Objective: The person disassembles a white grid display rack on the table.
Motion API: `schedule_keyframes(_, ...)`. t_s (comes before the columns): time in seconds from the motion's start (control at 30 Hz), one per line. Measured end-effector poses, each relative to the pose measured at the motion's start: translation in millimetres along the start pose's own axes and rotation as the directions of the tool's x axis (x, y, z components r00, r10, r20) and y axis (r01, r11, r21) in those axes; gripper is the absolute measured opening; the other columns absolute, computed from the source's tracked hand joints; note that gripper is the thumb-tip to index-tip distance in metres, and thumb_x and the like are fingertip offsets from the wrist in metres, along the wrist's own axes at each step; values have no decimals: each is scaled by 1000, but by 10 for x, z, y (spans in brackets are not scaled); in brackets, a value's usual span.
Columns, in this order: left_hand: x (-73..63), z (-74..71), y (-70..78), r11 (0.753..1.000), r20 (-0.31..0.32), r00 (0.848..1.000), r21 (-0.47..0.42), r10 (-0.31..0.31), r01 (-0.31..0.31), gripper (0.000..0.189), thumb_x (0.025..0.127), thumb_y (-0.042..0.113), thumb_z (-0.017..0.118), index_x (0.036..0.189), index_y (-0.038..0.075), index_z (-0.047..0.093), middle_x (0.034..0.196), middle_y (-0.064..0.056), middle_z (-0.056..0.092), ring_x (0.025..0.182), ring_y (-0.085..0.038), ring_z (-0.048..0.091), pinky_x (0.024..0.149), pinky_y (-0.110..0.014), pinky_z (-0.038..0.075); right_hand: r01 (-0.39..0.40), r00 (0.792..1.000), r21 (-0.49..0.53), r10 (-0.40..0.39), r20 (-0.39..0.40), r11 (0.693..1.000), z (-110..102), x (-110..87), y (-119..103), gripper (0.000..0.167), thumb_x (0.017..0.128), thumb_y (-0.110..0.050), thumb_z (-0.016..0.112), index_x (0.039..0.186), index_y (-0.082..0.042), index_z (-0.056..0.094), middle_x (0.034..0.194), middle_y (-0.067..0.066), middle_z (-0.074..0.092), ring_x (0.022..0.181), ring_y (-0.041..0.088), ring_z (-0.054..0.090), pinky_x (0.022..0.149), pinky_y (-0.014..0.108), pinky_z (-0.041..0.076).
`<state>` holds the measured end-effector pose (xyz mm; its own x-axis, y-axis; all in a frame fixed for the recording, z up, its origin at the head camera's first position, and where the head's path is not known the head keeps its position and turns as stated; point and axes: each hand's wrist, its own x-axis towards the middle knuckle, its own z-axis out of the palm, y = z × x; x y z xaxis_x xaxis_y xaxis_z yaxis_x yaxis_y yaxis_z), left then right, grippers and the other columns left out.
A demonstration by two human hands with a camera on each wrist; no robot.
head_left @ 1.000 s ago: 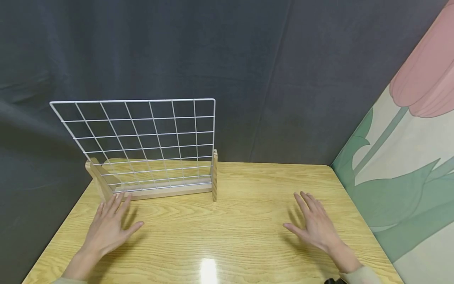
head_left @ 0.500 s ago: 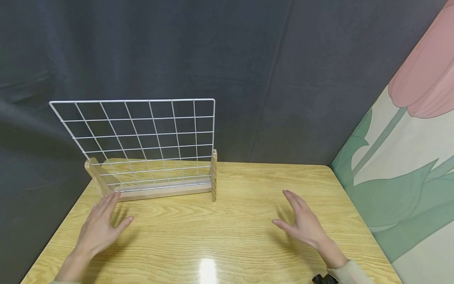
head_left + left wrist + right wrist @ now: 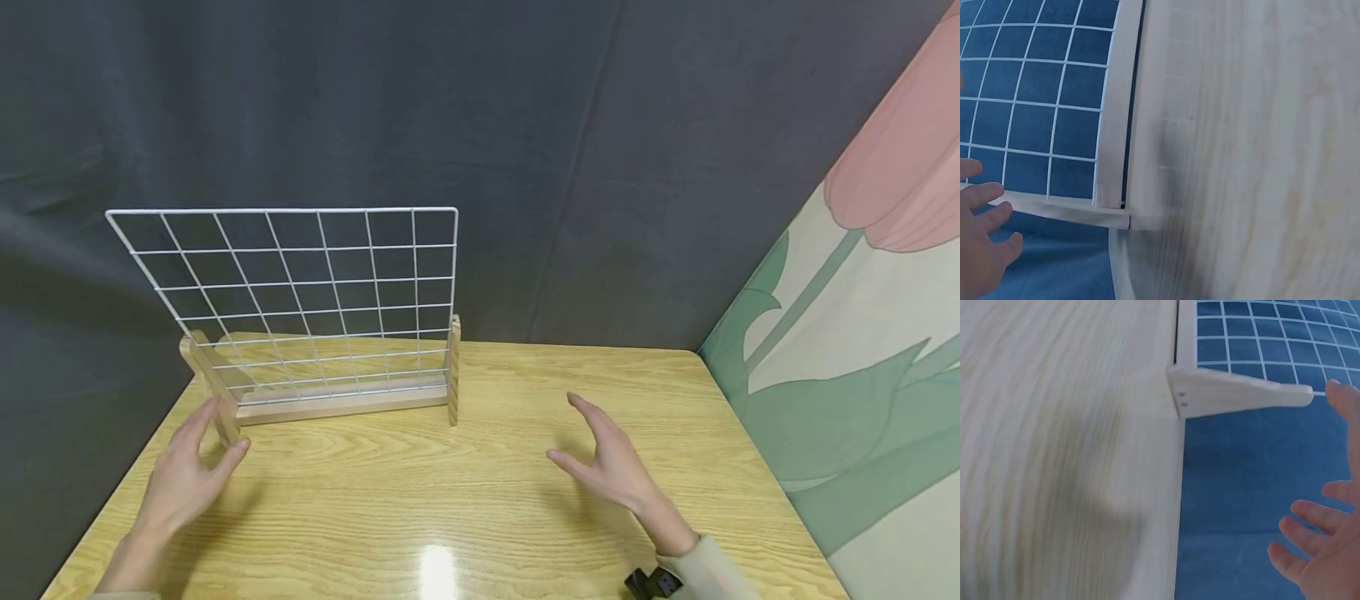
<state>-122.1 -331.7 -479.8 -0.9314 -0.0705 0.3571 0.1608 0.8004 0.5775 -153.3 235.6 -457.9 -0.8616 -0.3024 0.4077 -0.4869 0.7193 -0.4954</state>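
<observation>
A white wire grid panel (image 3: 315, 284) leans back in a wooden stand (image 3: 341, 407) at the left rear of the table. My left hand (image 3: 180, 483) is just in front of the stand's left side piece, fingers extended and thumb spread; whether the fingertips touch the wood I cannot tell. In the left wrist view, spread fingers (image 3: 988, 203) show beside the grid. Over the table, to the right of the stand, my right hand (image 3: 611, 467) hovers with its thumb apart and nothing held. The right wrist view shows that hand's fingers (image 3: 1313, 515) spread, near the stand's side piece (image 3: 1235, 392).
A wood-grain table (image 3: 420, 492) spans the lower view. Behind it hangs a dark curtain (image 3: 600, 167). On the right stands a panel with a tulip print (image 3: 862, 358). A black device (image 3: 652, 583) sits at the right wrist by the sleeve.
Both hands have moved to the left, the right one further and slightly turned. The left hand has drawn off the stand's front board toward its left side piece. The stand and grid have not moved.
</observation>
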Motion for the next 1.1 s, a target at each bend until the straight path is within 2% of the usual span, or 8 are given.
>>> schedule_keyframes(0.2, 52, -77, -25, 998, -82, 997, -63, -5, 0, 71, 105, 22, 63, 163, -3, 31, 155, -45, 41, 136, -72, 40, 115, -80, 32, 33, 999, 66, -32, -10, 997, 62, 116, -155, 75, 89, -18, 85, 150, 7, 50, 149, 27, 61, 133, 49, 62, 103, 67, 54)
schedule_keyframes(0.27, 70, -94, -30, 998, -119, 993, -63, -3, -5, 68, 105, 21, 63, 162, -2, 35, 154, -43, 44, 137, -69, 42, 129, -58, 32, 34, 999, 82, -33, -15, 996, 77, 160, -206, 73, 90, -18, 84, 150, 6, 51, 149, 26, 62, 132, 47, 63, 102, 65, 55)
schedule_keyframes(0.4, 113, -129, -52, 998, -177, 984, -57, 6, -16, 65, 105, 21, 62, 161, -2, 39, 152, -41, 49, 157, -13, 40, 117, -2, 24, 53, 998, 112, -50, -24, 992, 109, 258, -300, 70, 90, -15, 83, 149, 6, 52, 148, 26, 63, 130, 45, 64, 100, 62, 57)
schedule_keyframes(0.47, 147, -150, -65, 997, -194, 981, -75, 12, -28, 63, 106, 19, 63, 160, -3, 39, 151, -42, 49, 145, 18, 31, 104, 10, 16, 61, 998, 137, -58, -23, 989, 127, 310, -351, 69, 90, -13, 83, 149, 7, 53, 147, 27, 63, 130, 45, 65, 101, 61, 57)
schedule_keyframes(0.53, 187, -175, -76, 994, -207, 978, -101, 15, -37, 63, 106, 17, 63, 160, -4, 39, 151, -43, 49, 128, 34, 25, 102, 13, 18, 68, 998, 167, -66, -19, 984, 146, 359, -406, 68, 90, -11, 82, 148, 8, 52, 146, 28, 63, 130, 45, 65, 102, 61, 57)
schedule_keyframes(0.67, 268, -227, -88, 989, -212, 977, -147, -1, -31, 62, 106, 13, 64, 160, -5, 39, 158, -35, 48, 118, 38, 28, 102, 13, 22, 66, 998, 213, -65, -12, 975, 191, 448, -508, 66, 91, -9, 82, 148, 8, 53, 146, 29, 63, 130, 45, 65, 104, 60, 57)
schedule_keyframes(0.87, 385, -319, -86, 976, -156, 985, -214, -71, 36, 63, 110, 18, 57, 164, -3, 31, 158, -43, 39, 116, 36, 28, 103, 12, 23, 54, 998, 273, -55, -6, 960, 273, 572, -631, 61, 94, -8, 79, 148, 7, 54, 144, 26, 65, 129, 43, 66, 105, 59, 57)
schedule_keyframes(1.1, 528, -360, -107, 958, -154, 982, -280, -108, 62, 64, 111, 20, 55, 165, -3, 28, 170, -14, 39, 124, 30, 34, 105, 9, 29, 39, 998, 339, -51, 26, 940, 378, 714, -791, 57, 97, -8, 77, 147, 7, 54, 142, 27, 66, 129, 44, 66, 107, 59, 57)
